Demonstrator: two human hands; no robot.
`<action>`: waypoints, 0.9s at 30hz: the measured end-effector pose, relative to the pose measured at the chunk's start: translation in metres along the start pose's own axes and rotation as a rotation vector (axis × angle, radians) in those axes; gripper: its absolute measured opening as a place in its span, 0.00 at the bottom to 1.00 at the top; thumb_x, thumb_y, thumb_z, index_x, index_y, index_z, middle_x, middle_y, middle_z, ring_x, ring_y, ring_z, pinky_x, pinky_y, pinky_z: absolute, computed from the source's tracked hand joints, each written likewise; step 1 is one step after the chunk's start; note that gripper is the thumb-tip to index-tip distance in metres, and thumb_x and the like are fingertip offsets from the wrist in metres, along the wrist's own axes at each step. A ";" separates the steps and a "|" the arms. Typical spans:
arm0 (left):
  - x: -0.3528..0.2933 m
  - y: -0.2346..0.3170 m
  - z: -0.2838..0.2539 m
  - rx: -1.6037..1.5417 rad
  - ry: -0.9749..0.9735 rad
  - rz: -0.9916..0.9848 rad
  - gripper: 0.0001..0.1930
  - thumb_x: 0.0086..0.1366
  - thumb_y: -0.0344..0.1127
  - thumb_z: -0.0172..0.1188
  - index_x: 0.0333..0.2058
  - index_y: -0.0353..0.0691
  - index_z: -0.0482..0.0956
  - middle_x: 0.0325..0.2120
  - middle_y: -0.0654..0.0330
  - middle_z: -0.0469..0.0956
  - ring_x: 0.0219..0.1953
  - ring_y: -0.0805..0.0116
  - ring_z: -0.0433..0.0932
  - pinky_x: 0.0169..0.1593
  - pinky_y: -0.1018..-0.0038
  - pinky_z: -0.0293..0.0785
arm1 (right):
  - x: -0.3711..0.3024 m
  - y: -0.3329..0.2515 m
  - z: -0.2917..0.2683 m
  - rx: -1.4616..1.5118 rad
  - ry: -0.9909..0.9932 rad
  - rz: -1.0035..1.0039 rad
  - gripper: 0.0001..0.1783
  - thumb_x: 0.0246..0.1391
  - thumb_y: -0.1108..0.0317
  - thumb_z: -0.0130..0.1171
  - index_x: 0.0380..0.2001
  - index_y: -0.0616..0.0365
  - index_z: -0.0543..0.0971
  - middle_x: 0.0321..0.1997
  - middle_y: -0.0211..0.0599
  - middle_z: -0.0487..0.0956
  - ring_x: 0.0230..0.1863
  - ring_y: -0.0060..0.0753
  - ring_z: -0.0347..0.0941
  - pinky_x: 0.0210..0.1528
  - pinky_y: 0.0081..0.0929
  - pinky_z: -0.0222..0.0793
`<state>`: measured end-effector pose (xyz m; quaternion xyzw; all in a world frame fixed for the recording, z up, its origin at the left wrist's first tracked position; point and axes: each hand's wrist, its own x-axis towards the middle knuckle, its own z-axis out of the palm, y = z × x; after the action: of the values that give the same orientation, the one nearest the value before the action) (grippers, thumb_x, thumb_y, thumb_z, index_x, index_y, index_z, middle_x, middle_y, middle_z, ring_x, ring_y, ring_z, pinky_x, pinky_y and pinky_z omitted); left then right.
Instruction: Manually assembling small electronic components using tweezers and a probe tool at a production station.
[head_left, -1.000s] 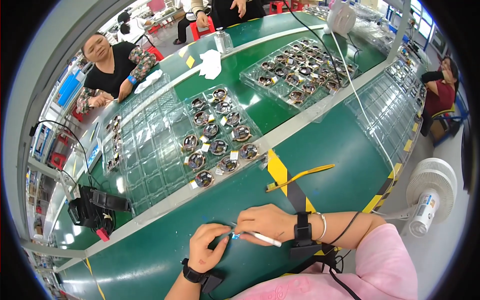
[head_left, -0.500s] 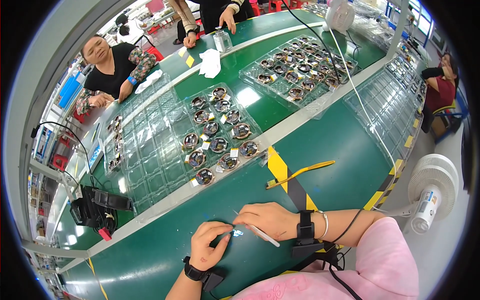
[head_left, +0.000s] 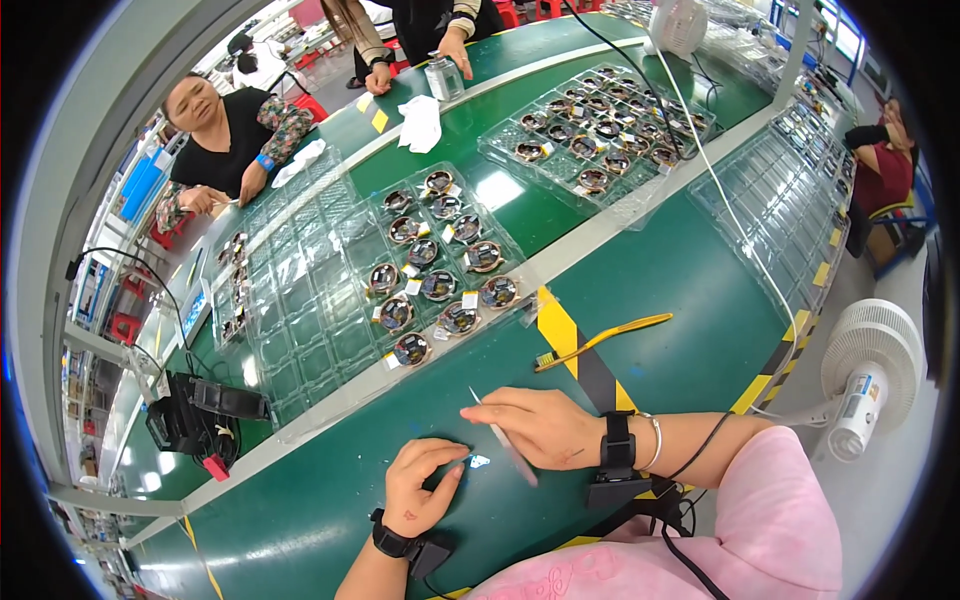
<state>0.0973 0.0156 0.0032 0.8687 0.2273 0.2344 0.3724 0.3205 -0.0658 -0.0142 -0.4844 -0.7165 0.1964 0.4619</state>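
My right hand (head_left: 550,430) is closed around a slim, pale-handled tool (head_left: 515,460). Its thin pointed tip sticks out beyond the fingers, and I cannot make out its exact kind. My left hand (head_left: 418,488) rests low over the green table (head_left: 300,510), its fingers curled and the fingertips close together. Whatever lies between them is too small to name. Right beside those fingertips is a small shiny bluish-white scrap (head_left: 479,461). A yellow toothbrush-shaped brush (head_left: 605,342) lies beyond my right hand, touching neither hand.
Clear plastic trays (head_left: 310,300) with several round circuit assemblies (head_left: 438,285) stand past a pale rail. Another filled tray (head_left: 600,135) is farther back. A black device (head_left: 200,410) with cables is at left, a white fan (head_left: 868,360) at right. Two people work across the table.
My right hand has shifted slightly up, and the tool has turned steeper in its grip. The left hand stays nearly in place beside the scrap.
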 end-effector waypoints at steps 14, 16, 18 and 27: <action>0.000 0.001 -0.004 0.004 -0.019 -0.013 0.12 0.53 0.21 0.62 0.38 0.39 0.82 0.38 0.56 0.81 0.40 0.59 0.79 0.45 0.69 0.73 | 0.004 0.002 -0.004 0.090 0.030 0.162 0.23 0.53 0.84 0.53 0.52 0.56 0.76 0.44 0.39 0.76 0.37 0.32 0.76 0.33 0.23 0.73; 0.000 0.001 -0.004 0.002 -0.018 -0.016 0.12 0.53 0.21 0.62 0.37 0.39 0.82 0.38 0.56 0.81 0.40 0.59 0.79 0.45 0.69 0.73 | 0.004 0.002 -0.006 0.099 0.041 0.132 0.24 0.52 0.84 0.53 0.53 0.56 0.75 0.43 0.39 0.76 0.36 0.33 0.76 0.33 0.23 0.73; 0.000 0.001 -0.003 0.000 -0.014 -0.010 0.12 0.53 0.21 0.62 0.38 0.39 0.82 0.38 0.56 0.81 0.40 0.58 0.79 0.45 0.69 0.73 | 0.002 0.005 -0.004 0.099 0.041 0.127 0.24 0.52 0.84 0.53 0.53 0.56 0.74 0.43 0.39 0.75 0.37 0.33 0.76 0.33 0.23 0.73; 0.001 0.001 -0.005 -0.184 0.063 -0.177 0.13 0.55 0.20 0.61 0.40 0.38 0.81 0.40 0.57 0.80 0.40 0.64 0.77 0.43 0.73 0.72 | 0.007 0.011 -0.001 0.280 0.113 0.212 0.28 0.52 0.84 0.53 0.57 0.56 0.68 0.39 0.36 0.71 0.37 0.30 0.74 0.35 0.24 0.74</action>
<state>0.0955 0.0182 0.0068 0.7997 0.2922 0.2475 0.4624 0.3260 -0.0547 -0.0182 -0.4986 -0.5999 0.3143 0.5411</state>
